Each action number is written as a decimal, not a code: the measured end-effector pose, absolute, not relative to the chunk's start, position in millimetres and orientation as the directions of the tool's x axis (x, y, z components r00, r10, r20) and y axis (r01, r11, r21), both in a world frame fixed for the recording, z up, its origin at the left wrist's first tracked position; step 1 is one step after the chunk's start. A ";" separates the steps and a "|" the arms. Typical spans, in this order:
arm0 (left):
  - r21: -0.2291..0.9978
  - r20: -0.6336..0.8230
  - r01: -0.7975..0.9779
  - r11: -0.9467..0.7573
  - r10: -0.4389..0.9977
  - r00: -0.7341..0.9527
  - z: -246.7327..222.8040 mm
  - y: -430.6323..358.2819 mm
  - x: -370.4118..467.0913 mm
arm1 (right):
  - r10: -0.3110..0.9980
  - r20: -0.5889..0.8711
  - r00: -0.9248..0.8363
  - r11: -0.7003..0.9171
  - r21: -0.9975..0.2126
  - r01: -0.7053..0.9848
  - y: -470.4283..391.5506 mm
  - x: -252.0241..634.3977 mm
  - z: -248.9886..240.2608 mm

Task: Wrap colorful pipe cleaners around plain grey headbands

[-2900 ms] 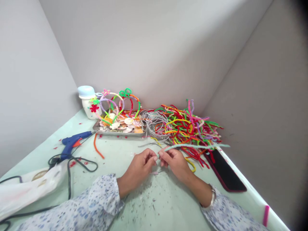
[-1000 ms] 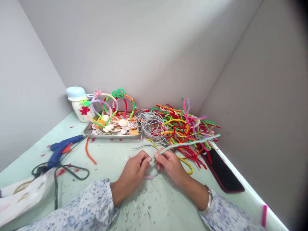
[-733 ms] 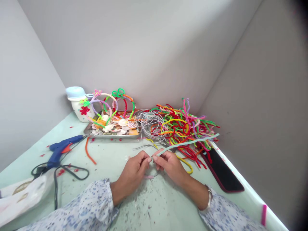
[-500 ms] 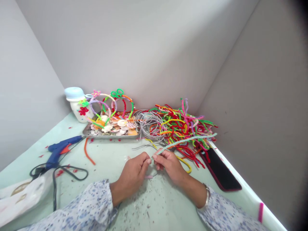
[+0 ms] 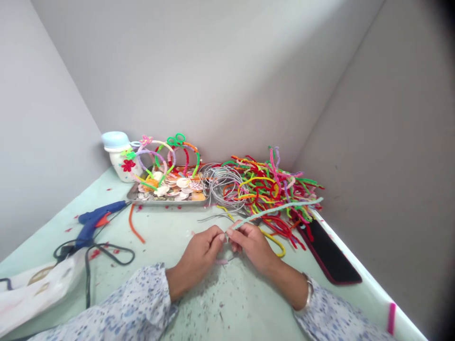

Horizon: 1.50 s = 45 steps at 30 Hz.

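Near the middle of the table, my right hand (image 5: 254,244) is closed in a pinch on a pale mint pipe cleaner (image 5: 284,206). Its long free end slants up to the right, over the pile. My left hand (image 5: 201,253) is closed beside it, thumb and forefinger pressed together and almost touching the right fingertips. Whatever lies in that left pinch is hidden. Below the hands shows a short pink fuzzy piece (image 5: 222,261) with a thin grey wire running from it toward my right hand.
Behind are a metal tray (image 5: 170,203) of shells with decorated headbands (image 5: 197,158), coiled wire (image 5: 227,184), and a heap of pipe cleaners (image 5: 273,182). A glue gun (image 5: 93,221), orange pipe cleaner (image 5: 134,225) and white bottle (image 5: 121,163) are left; a black phone (image 5: 332,255) lies right.
The whole view has shifted slightly, with things appearing a little farther right. Both hands keep nearly the same pinch, and the mint pipe cleaner stays in my right hand.
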State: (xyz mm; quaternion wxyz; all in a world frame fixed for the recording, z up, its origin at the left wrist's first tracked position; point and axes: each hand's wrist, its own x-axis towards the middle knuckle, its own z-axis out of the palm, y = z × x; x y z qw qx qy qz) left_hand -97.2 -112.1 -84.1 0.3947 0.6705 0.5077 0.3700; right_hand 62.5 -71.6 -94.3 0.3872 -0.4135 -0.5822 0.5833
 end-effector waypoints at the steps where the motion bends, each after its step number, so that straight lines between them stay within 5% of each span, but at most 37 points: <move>1: 0.884 0.100 0.431 -0.180 0.974 0.202 -84.0 -112.1 -96.9 | 0.933 -0.027 -0.359 -0.018 -0.999 0.029 -72.1 62.2 -93.8; 9: 0.640 0.231 0.722 -0.263 0.962 0.146 -86.2 -112.9 -93.1 | 0.943 0.037 -0.332 0.025 -0.999 -0.039 -75.2 63.3 -96.3; 16: 0.665 0.262 0.684 -0.300 0.951 0.163 -80.5 -115.6 -92.0 | 0.952 0.006 -0.306 -0.044 -0.987 -0.155 -75.3 62.2 -98.7; 22: 0.840 0.163 0.500 -0.210 0.977 0.137 -83.2 -115.6 -93.5 | 0.953 -0.014 -0.304 -0.058 -0.989 -0.137 -74.5 61.5 -99.4; 27: 0.723 0.214 0.646 -0.245 0.968 0.129 -83.5 -113.2 -93.1 | 0.959 -0.026 -0.282 -0.076 -0.983 -0.169 -75.0 60.4 -98.9; 32: 0.807 0.156 0.553 -0.207 0.978 0.139 -86.3 -113.9 -95.7 | 0.972 0.067 -0.225 0.055 -0.997 -0.058 -72.6 64.5 -97.0; 37: 0.644 0.275 0.681 -0.349 0.936 0.220 -83.7 -126.0 -98.6 | 0.998 0.028 -0.055 0.025 -0.998 -0.063 -65.2 70.1 -98.0; 45: 0.453 0.267 0.781 -0.430 0.901 0.341 -81.7 -138.8 -91.9 | 0.996 0.033 -0.083 0.026 -0.996 -0.089 -64.2 69.5 -101.2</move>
